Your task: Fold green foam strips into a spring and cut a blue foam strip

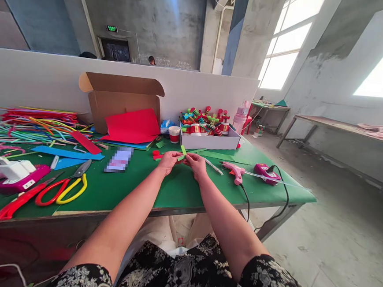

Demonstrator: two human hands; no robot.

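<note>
Between my fingertips is a small light-green paper strip (183,150), bent or crossed, with one end pointing up. My left hand (170,161) pinches its left side, and my right hand (196,165) pinches the right side, just above the green tabletop (135,190). Little red pieces (156,154) lie left of my left hand. A white pen-like stick (214,166) rests beside my right hand. Farther right, a pink glue gun (235,171) lies on the table. Flat green strips (223,156) are spread behind my hands.
A white box (208,141) of colourful cup crafts and a red-and-white paper cup (174,134) stand behind. Left are scissors (72,182), a phone (119,160), pipe cleaners (40,120), red sheets (133,128) and an open cardboard box (125,98). A power socket (267,173) trails a cord.
</note>
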